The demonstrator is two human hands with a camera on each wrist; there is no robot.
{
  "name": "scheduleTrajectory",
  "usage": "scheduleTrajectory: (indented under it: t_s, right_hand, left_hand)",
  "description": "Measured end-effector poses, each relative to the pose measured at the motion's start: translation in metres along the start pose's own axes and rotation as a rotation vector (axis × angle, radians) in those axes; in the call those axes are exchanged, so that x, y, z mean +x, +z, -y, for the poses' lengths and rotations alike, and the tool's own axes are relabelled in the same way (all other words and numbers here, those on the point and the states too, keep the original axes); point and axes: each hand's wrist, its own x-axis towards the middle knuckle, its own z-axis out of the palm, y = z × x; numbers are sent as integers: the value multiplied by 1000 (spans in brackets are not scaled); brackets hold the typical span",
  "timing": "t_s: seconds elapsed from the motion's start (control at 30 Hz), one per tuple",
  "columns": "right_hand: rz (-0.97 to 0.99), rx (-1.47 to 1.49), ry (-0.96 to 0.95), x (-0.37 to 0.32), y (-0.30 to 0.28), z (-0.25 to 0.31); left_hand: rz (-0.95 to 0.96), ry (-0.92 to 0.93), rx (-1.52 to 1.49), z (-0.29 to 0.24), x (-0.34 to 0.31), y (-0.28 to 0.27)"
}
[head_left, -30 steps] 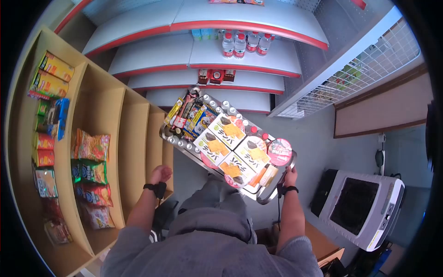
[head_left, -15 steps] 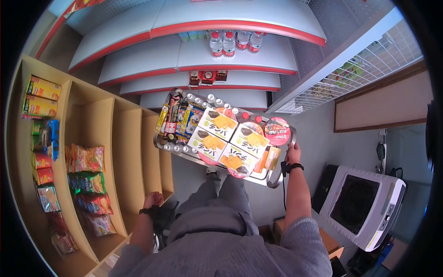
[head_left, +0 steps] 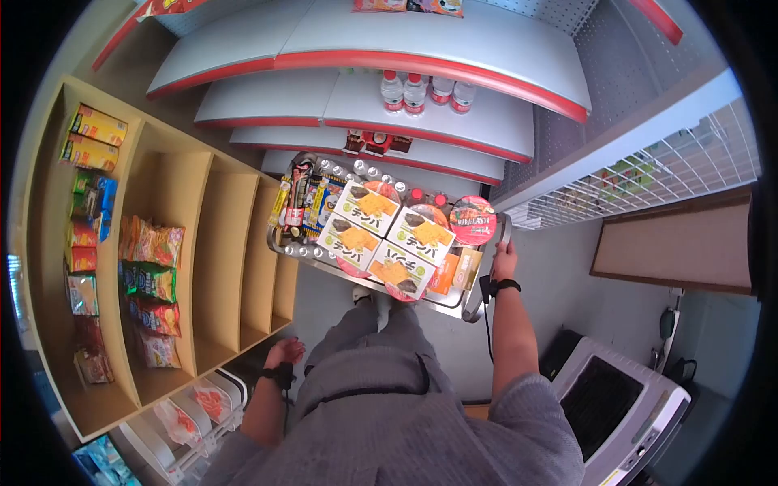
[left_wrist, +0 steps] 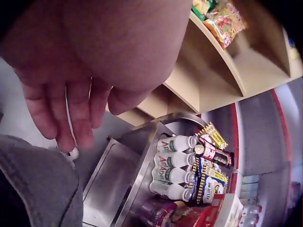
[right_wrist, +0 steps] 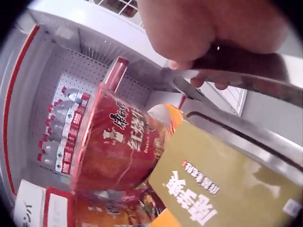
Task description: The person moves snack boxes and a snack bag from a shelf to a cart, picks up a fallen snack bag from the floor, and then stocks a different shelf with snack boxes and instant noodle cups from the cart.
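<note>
My right hand (head_left: 504,263) grips the metal handle (right_wrist: 255,80) at the right end of a cart (head_left: 444,308), fingers curled round the bar. The cart is loaded with white cracker boxes (head_left: 350,237), a red instant noodle bucket (right_wrist: 118,142), an olive-gold box (right_wrist: 213,175), small white bottles (left_wrist: 173,175) and bagged snacks (left_wrist: 210,187). My left hand (head_left: 285,352) hangs beside my left hip, holding nothing; the left wrist view shows its fingers (left_wrist: 78,111) loosely extended, apart from the cart.
A wooden shelf unit (head_left: 174,202) with snack bags (head_left: 151,282) stands on the left. Ahead are white shelves (head_left: 429,65) with red edges and water bottles (head_left: 414,95). To the right are a wire mesh panel (head_left: 648,166) and a grey air cooler (head_left: 620,413). A white rack (head_left: 150,437) stands lower left.
The cart has swung from a steep slant to a flatter angle across the head view, my right hand staying on its handle. The white rack at lower left has come into view.
</note>
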Motion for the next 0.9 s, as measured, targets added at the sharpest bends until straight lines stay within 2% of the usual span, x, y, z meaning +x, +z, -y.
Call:
scheduleTrajectory:
  t_s: [0.37,0.43,0.47,0.53,0.6,0.67,0.73,0.9]
  right_hand:
    - [38,-29,-44,42,-5,8]
    - [54,-61,-37,43,-8,11]
    - [76,-80,-42,49,-5,15]
    - [39,-35,-23,54,-1,14]
    - [6,8,-4,58,2,16]
    - [78,7,-2,59,-4,19]
    - [50,-2,-6,62,-4,16]
    - [78,-62,5,70,-5,27]
  left_hand:
    - [-109,-22,-54,3,2,10]
    - [31,-67,-20,-5,13,14]
    - [40,-66,-20,-9,22,20]
    - [-111,-69,-9,-13,31,28]
    - [-78,-65,-15,-19,55,26]
    - [-48,-69,-25,-24,66,25]
    - [22,-42,60,-36,71,34]
    - [50,-46,70,-51,88,38]
